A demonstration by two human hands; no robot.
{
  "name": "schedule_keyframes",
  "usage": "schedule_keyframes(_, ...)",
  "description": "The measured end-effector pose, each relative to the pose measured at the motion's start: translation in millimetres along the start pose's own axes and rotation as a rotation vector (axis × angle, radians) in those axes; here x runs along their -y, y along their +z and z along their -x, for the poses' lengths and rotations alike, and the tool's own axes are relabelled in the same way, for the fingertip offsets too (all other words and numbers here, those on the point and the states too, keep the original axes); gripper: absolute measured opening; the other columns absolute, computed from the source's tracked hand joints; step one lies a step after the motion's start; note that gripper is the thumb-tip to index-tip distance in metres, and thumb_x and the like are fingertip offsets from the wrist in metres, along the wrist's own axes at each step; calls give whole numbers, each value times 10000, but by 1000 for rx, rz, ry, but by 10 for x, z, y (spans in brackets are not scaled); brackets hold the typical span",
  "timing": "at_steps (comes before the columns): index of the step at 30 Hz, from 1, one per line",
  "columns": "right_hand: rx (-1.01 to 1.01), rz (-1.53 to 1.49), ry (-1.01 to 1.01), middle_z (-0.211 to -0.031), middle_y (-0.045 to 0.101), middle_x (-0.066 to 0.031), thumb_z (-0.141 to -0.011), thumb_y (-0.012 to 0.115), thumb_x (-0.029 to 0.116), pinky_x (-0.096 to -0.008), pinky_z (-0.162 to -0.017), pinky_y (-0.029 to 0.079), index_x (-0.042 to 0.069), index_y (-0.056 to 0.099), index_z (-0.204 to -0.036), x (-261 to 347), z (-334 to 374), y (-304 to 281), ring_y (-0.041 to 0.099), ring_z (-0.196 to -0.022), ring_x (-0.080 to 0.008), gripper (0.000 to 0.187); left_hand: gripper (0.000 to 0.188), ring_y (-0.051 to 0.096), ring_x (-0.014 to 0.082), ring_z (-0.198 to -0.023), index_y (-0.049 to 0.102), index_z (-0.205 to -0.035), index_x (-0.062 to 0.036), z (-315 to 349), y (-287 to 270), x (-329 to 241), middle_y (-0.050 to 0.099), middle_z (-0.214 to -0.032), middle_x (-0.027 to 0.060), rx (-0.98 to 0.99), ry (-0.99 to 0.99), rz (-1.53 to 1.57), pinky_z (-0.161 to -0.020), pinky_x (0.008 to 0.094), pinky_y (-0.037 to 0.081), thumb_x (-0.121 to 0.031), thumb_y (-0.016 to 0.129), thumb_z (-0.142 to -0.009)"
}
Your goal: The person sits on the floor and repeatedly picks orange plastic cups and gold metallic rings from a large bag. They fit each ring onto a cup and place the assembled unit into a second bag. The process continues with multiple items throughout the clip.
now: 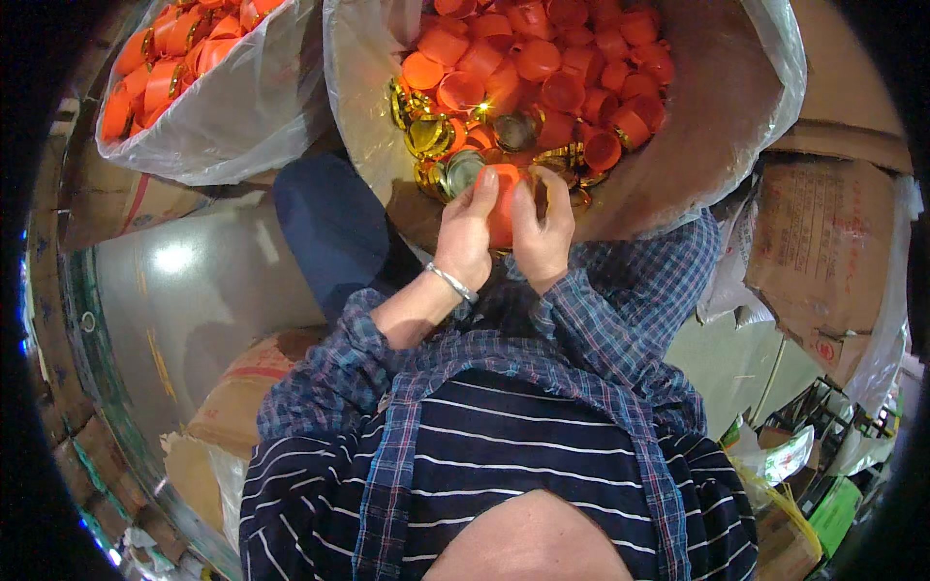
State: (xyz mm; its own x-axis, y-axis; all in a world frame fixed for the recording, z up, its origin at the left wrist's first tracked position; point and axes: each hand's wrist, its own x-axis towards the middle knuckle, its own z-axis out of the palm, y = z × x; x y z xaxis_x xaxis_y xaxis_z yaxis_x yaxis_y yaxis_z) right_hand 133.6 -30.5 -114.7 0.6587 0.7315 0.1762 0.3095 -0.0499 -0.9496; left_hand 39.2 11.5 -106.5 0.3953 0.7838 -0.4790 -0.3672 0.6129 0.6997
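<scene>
My left hand [465, 235] is closed around an orange plastic cap [502, 205], its thumb along the side. My right hand [543, 229] closes on the cap's other side, thumb and fingers bent against it. Both hands are over the near edge of a large carton lined with clear plastic [712, 160]. Just beyond my fingers lie shiny gold round discs [426, 136], and a silvery-green disc [464, 172] touches the left hand's area. Orange cup-shaped caps [538, 60] are heaped behind them. Whether a gold piece is inside the held cap is hidden.
At upper left, another plastic-lined container [223, 126] holds orange caps with gold bands [165, 82]. A brown carton [819, 252] stands at right, near green and white packaging [790, 455]. Cardboard [247, 387] lies at left on the grey floor [203, 290].
</scene>
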Motion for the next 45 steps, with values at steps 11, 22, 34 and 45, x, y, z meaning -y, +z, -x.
schedule_keyframes(11,341,-22,-138,-1121,599,-185,-890,694,260,-393,-886,482,-3,565,-1243,105,-122,-65,589,-1004,-322,459,278,580,185,-984,684,-1076,-6,97,-606,-1615,660,-974,80,-54,1072,-1285,-904,325,460,-243,566,-991)
schedule_keyframes(22,700,250,240,-995,697,-194,-919,637,322,-418,-778,538,42,696,-1088,-568,-219,-188,687,-861,-340,332,329,628,200,-1031,625,-1150,16,-89,-288,-3247,667,-1114,98,-457,1586,-895,-899,333,506,-206,714,-925)
schedule_keyframes(34,466,987,106,-929,636,-150,-943,602,348,-475,-730,543,46,613,-1246,-1809,-3232,-543,631,-819,-357,428,742,440,438,-1305,428,-1446,-79,-3119,799,-734,431,-1436,264,324,652,-1480,-1101,484,388,-335,739,-823)
schedule_keyframes(45,404,1383,-155,-1060,637,-134,-917,586,485,-508,-741,551,90,631,-1207,-2170,-4848,-553,635,-891,-326,492,836,509,406,-1265,482,-1405,-137,-4838,1014,-172,504,-1402,218,215,776,-1636,-1039,514,451,-479,759,-694)
